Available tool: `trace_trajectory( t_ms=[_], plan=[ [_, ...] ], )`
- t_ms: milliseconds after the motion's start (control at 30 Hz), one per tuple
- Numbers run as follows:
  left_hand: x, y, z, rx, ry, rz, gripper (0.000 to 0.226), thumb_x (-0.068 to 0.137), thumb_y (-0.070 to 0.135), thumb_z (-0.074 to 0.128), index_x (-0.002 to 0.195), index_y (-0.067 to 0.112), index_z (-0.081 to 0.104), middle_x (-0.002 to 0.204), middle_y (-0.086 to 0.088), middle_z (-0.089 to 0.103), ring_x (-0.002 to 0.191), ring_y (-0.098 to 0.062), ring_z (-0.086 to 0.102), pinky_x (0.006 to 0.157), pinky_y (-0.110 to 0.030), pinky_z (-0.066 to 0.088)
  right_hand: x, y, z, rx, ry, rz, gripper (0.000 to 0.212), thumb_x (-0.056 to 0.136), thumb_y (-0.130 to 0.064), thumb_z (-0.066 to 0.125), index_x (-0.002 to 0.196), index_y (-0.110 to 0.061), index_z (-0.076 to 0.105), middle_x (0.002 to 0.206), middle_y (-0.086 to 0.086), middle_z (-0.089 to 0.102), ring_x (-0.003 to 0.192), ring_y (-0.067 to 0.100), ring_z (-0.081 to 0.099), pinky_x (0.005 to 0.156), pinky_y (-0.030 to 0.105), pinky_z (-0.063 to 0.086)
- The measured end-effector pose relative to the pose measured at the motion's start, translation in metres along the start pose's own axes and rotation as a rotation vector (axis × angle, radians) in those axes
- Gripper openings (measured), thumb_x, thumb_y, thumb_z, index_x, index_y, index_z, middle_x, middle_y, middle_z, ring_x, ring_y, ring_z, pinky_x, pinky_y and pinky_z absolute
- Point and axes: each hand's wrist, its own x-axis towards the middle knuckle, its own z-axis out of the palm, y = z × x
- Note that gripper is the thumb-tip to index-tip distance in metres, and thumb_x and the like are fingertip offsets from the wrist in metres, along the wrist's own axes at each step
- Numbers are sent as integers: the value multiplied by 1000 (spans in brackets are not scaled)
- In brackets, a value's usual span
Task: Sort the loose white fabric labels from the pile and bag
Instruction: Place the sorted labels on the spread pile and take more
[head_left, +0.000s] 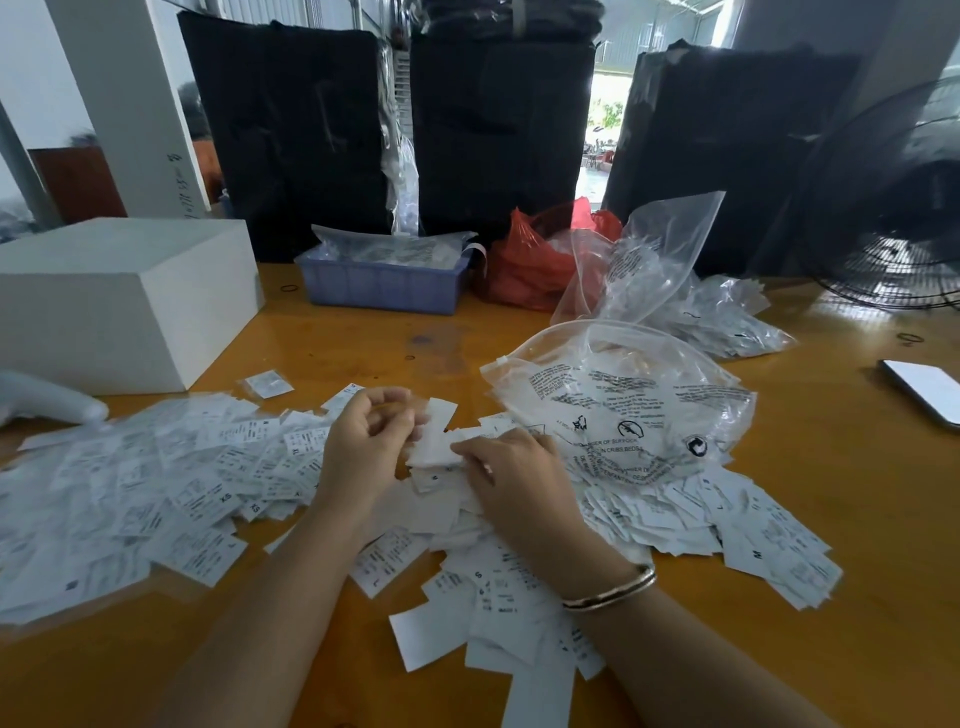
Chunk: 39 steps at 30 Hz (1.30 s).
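While the left hand (371, 431) curls round a small stack of white labels (434, 426) at frame centre, the right hand (511, 475) pinches the stack's lower edge with its fingertips. Loose label pile (156, 493) spreads across the lower left and lower middle of the wooden table (779, 649). Clear printed zip bag (623, 400) lies right of centre, touching more labels. Blue tray (382, 286) sits upper middle.
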Motion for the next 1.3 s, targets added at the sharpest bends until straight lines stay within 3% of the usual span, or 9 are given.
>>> trace_trajectory(
  t_ms=[67,133,233,367,567,833,1067,1167,1300],
  plan=[
    [0,-2,0,-32,-4,-17,18,90,14,62,95,31,59,91,5,73,82,-10,69,73,-27,54,-1,-1,-3,98,81,47,30,95,-17,46,118,-27,62,91,-1,69,90,17,57,86,30,30],
    [0,-3,-2,-11,-6,4,18,88,17,65,96,32,59,91,6,72,82,-10,68,74,-27,53,-1,-1,-6,248,143,124,24,93,-11,48,110,-23,59,76,1,63,71,17,56,72,35,43],
    [-4,-3,-1,125,-39,122,19,85,24,69,96,33,57,84,9,71,74,-3,64,68,-22,52,-1,1,-11,595,219,325,29,90,-2,48,97,-30,50,78,-2,58,62,15,56,55,41,46],
    [-13,0,5,365,-132,334,26,83,24,72,99,30,54,79,14,66,74,6,60,61,-6,46,-2,3,-20,1054,228,453,34,91,4,48,99,-30,50,93,2,59,62,12,66,49,20,48],
    [-16,3,7,469,-256,413,32,82,25,72,107,29,52,83,11,68,74,6,59,62,-6,44,-3,1,-20,981,260,313,24,89,-1,60,94,-25,58,76,-17,65,65,6,64,63,27,54],
    [-17,1,8,434,-296,419,38,81,30,72,114,28,53,84,16,69,79,4,62,68,-5,45,-2,2,-20,1274,296,377,14,86,0,63,86,-14,58,72,-8,68,71,5,65,64,14,49],
    [-19,3,9,418,-327,409,41,78,31,72,113,34,49,70,33,61,79,17,59,68,2,41,-1,5,-20,1265,267,405,30,87,1,61,108,-21,63,70,-5,65,62,3,59,60,13,47],
    [-20,5,9,418,-337,387,41,78,34,70,111,39,46,75,28,63,78,15,61,68,2,42,-2,3,-21,1264,290,397,11,88,-6,61,85,-15,66,71,-5,68,63,7,62,58,16,47],
    [-21,7,9,439,-341,387,40,80,36,70,111,43,44,79,25,65,78,10,61,66,-2,44,-4,3,-21,1288,279,348,28,89,-13,62,65,-26,70,67,-10,64,64,1,59,60,11,46]
  ],
)
